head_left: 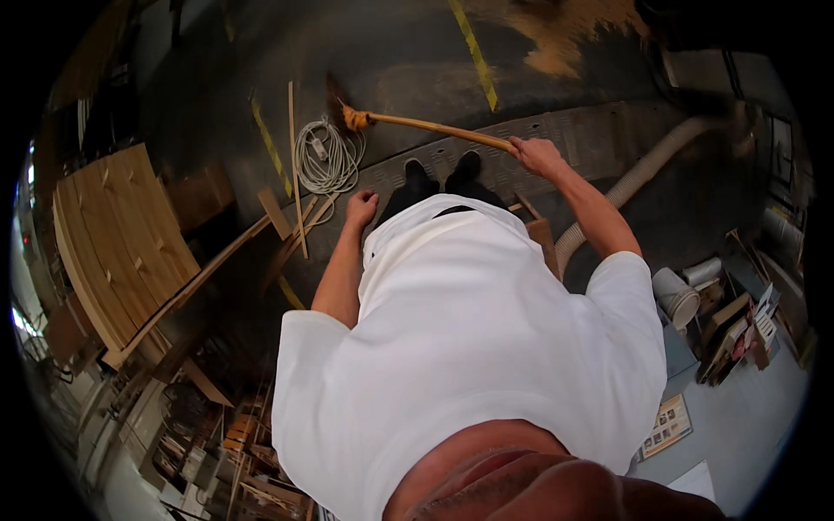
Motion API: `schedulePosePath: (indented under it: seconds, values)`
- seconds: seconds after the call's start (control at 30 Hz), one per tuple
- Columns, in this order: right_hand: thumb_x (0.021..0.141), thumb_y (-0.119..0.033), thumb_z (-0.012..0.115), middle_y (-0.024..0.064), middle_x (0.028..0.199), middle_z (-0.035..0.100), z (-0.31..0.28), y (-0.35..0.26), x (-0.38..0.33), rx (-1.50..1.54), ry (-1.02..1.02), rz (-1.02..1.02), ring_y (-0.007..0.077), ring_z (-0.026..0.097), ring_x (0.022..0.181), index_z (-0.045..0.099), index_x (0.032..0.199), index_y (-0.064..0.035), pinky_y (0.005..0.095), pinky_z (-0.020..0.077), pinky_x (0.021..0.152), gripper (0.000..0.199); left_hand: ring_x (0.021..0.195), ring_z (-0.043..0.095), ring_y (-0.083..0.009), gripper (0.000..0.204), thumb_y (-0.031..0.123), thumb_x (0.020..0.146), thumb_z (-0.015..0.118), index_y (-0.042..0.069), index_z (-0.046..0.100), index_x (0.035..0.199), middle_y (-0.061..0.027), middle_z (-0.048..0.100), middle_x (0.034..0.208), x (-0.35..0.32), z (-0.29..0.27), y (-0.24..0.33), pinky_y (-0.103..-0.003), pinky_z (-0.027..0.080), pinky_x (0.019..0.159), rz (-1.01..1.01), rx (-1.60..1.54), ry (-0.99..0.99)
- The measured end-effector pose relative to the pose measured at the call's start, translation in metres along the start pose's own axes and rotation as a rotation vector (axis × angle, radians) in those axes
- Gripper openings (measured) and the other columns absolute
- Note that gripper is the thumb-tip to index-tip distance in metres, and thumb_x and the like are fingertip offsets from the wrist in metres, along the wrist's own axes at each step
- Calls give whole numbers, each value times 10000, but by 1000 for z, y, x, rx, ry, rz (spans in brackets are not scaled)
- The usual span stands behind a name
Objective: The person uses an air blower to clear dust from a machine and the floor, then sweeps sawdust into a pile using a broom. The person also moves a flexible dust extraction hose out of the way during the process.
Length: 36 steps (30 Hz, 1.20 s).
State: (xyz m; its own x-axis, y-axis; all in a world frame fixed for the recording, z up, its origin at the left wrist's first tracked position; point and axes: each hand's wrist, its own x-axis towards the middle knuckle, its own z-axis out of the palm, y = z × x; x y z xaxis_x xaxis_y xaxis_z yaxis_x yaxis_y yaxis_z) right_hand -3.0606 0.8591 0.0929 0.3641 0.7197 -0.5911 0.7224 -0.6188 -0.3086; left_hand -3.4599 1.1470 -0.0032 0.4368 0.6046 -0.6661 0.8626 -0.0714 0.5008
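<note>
In my right hand (536, 156) is the end of a broom (434, 128), its long wooden handle running left across the floor ahead of my feet. The dark, blurred bristles lie at the far left end, below an orange-brown binding. My left hand (362, 208) hangs at my left side with its fingers curled in; whether anything small is inside cannot be made out. A coiled pale cable (328, 161) with a small white block on it lies on the floor just beyond that hand, close to the broom's head.
Long thin wood strips (295, 165) lie left of the cable. A stack of wooden boards (126, 243) stands further left. To the right, a ribbed hose (647, 165) curves across the floor. A white bucket (676, 297) and scraps sit at right. Sawdust (569, 39) covers floor at the far side.
</note>
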Motion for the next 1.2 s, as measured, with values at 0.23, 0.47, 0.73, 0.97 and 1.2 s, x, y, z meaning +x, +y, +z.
schedulePosePath:
  seconds: [0.23,0.47,0.73,0.97,1.2]
  values:
    - [965,-398,437,197,899,671,-28,116,-117,-201,13,243,394,640,852,540,1263,-161,502,494,740,395,967,673,-262,361,264,803,670,9,693,1057,-167,700,1036,3,17,-50,-352,507,872,-169,-121,-55]
    - [973,-361,434,232,874,665,-74,133,-208,-309,160,458,413,638,829,589,1103,-62,520,499,703,362,973,671,-260,353,280,810,658,36,698,1062,-153,701,1045,7,26,-50,-362,508,869,-92,-82,-98]
    - [960,-367,482,225,832,657,-93,70,-237,-230,176,497,421,633,813,597,1138,-90,510,502,703,348,937,682,-280,346,277,793,668,20,708,1020,-175,706,989,28,27,-72,-370,516,842,-111,20,-138]
    - [938,-416,499,186,858,676,-36,60,-155,-142,129,212,382,647,812,615,1156,-141,496,510,714,370,943,680,-283,326,263,800,666,13,711,1004,-183,706,979,44,36,-26,-369,515,840,-65,49,-133]
    - [926,-405,509,171,855,678,-51,172,-122,-190,47,167,370,653,816,611,1114,-145,493,511,721,336,964,674,-265,365,254,822,670,3,682,1087,-165,701,1033,49,62,59,-354,509,862,-59,-133,-8]
